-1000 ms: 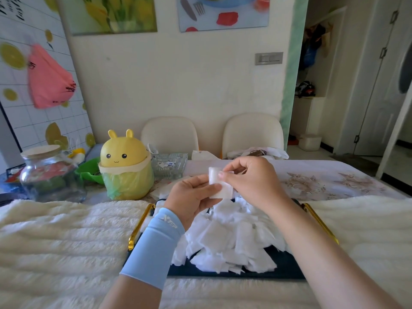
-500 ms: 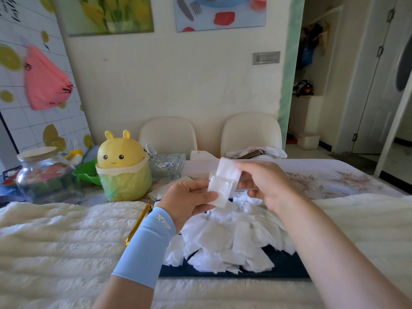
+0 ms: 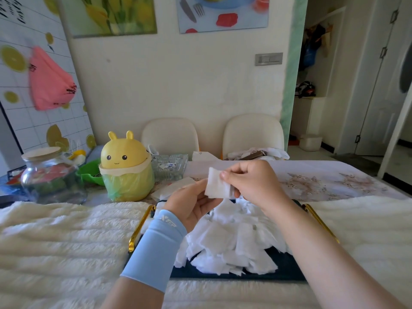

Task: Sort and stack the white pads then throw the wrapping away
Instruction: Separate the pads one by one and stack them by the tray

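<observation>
A heap of loose white pads [image 3: 231,244] lies on a dark tray [image 3: 287,272] with gold handles in front of me. Above the heap, both hands hold a small stack of white pads [image 3: 217,185]. My left hand [image 3: 189,204], with a light blue sleeve on the wrist, supports the stack from below and the left. From the right, my right hand [image 3: 252,181] pinches the stack's top edge with thumb and fingers. A yellow bunny-shaped bin [image 3: 126,168] with a green liner stands at the left beyond the tray.
A glass jar [image 3: 50,177] and a green bowl [image 3: 90,172] stand at far left. A clear glass dish [image 3: 169,167] sits behind the bin. Fluffy cream blankets [image 3: 66,237] flank the tray. Two cream chairs [image 3: 253,134] stand at the far side of the table.
My right hand lifted a pad away from the stack, then brought it back onto it. Both hands now press the pads together again. The view shifted slightly.
</observation>
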The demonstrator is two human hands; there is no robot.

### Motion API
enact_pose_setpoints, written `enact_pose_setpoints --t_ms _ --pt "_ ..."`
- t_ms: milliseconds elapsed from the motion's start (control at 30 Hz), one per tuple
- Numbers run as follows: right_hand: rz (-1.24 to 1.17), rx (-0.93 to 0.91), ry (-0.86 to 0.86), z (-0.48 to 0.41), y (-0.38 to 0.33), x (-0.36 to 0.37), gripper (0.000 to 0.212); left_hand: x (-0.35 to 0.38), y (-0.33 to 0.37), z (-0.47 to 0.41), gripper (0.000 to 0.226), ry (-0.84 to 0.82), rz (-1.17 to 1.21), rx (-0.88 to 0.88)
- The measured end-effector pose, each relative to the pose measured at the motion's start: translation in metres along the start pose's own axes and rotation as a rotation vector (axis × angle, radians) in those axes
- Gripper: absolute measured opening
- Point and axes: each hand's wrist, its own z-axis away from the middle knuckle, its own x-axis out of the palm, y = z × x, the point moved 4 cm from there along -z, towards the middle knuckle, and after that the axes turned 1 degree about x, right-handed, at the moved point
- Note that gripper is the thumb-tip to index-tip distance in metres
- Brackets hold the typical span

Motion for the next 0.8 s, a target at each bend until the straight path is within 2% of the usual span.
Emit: enact_pose_setpoints --t_ms 200,333,433,533,633,733,800 --pt "0.148 -0.013 0.078 -0.002 0.001 0.002 0.012 0.003 0.001 0.000 0.021 -0.028 0.016 0.002" --pt "-0.040 0.034 -0.045 -0.003 0.003 0.003 0.019 0.000 0.007 0.001 0.031 -0.071 -0.052 0.030" --pt "-0.101 -0.022 -0.055 -0.004 0.000 0.003 0.018 -0.006 0.008 0.000 0.016 -0.055 -0.218 0.069" --pt "-0.075 -0.066 -0.068 -0.007 0.005 0.005 0.013 -0.016 0.010 -0.003 0.020 0.005 -0.271 0.085" --pt "0.242 -0.149 -0.140 -0.013 0.009 0.006 0.015 -0.035 0.016 -0.007 0.021 0.152 -0.284 0.133" --pt "0.709 -0.153 -0.407 -0.013 0.012 0.022 0.042 -0.050 0.019 -0.009 0.016 0.221 -0.240 0.161" --pt "0.833 -0.125 -0.559 -0.013 0.015 0.035 0.056 -0.052 0.020 -0.009 0.015 0.220 -0.202 0.155"
